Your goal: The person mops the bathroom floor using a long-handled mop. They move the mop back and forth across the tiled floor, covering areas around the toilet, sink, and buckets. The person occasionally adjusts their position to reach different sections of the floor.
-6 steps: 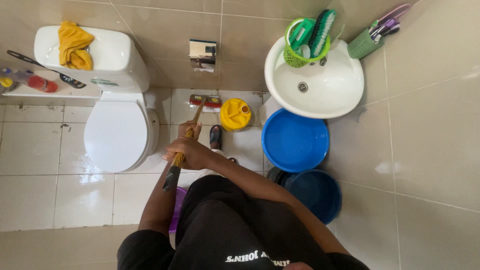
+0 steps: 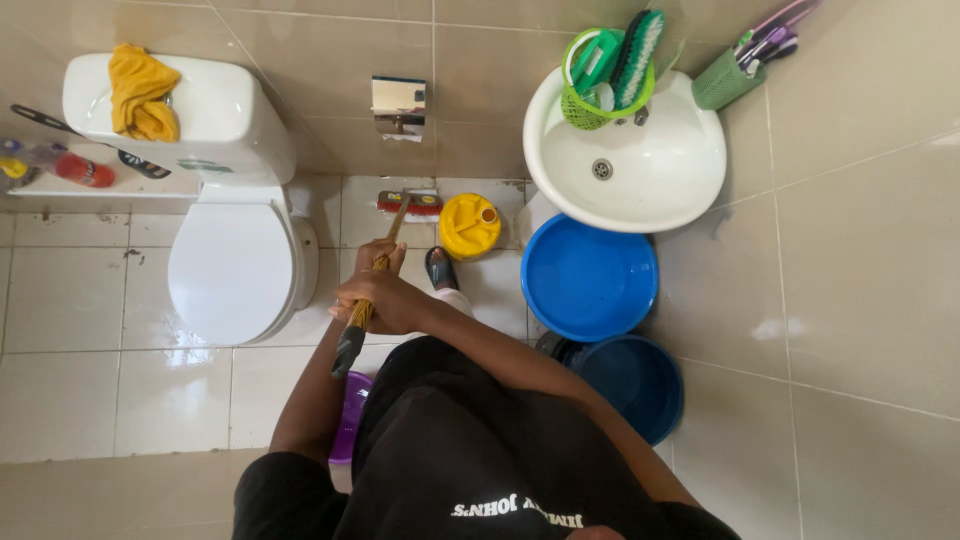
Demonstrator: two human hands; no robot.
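Beige-tiled walls (image 2: 870, 330) enclose a wet white tile floor (image 2: 60, 300), toilet (image 2: 235, 265) and basin (image 2: 650, 185).

Few pkgs/labels here, no signs or screens. Yellow round container (image 2: 469, 226) w/ a small spout on top stands on the floor tiles by the back wall, between toilet base and blue basin. Red bottle (image 2: 73, 169) lies on the low ledge at far left, beside the tank; next to it a clear bottle w/ yellow cap (image 2: 12, 166), partly cut off by the edge. Small greenish label (image 2: 205, 166) on the tank front, too small to make out.
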